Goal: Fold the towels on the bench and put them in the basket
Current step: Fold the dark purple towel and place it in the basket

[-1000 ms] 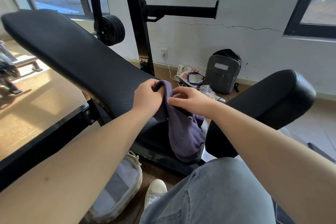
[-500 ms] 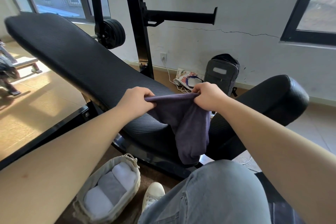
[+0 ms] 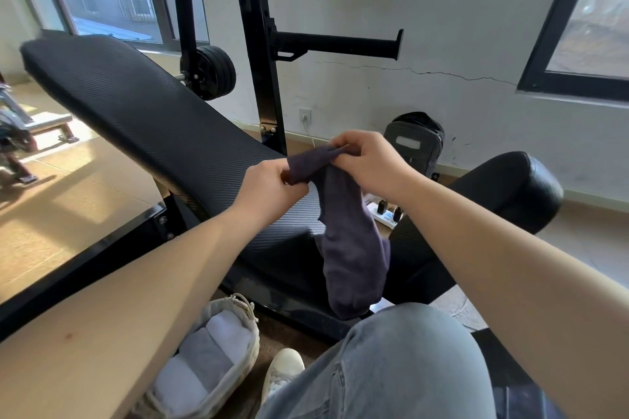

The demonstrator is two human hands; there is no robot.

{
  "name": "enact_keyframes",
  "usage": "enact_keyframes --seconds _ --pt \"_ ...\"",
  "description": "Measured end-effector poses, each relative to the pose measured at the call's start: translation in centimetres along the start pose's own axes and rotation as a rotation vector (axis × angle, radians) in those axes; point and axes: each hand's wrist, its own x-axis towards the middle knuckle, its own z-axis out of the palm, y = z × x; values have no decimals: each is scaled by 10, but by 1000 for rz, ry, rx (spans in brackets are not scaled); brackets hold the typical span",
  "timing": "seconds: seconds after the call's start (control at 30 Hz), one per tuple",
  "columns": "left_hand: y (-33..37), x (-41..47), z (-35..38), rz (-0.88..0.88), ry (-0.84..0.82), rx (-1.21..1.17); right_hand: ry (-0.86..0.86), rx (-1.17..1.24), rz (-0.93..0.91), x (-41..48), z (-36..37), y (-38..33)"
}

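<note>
Over the black padded desk [image 3: 136, 119], the left grip [image 3: 272, 187] and right grip [image 3: 367, 163] each pinch the top edge of the purple towel [image 3: 354, 255], which hangs below them. A loosened pinch could drop it outside the basket [image 3: 248, 355], down-left of them.

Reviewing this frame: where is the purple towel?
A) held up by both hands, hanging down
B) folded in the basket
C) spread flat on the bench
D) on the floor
A: the left hand and right hand each pinch the top edge of the purple towel, and the rest hangs below them.
</note>
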Motion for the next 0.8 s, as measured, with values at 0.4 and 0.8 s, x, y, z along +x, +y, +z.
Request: enact_keyframes --seconds 0.4,0.8 --pt "7 4 9 -63 52 -198 -263 -3 190 -1 -3 -5" --pt "-9 0 8 -44 -286 228 258 -218 161 16 -31 8"
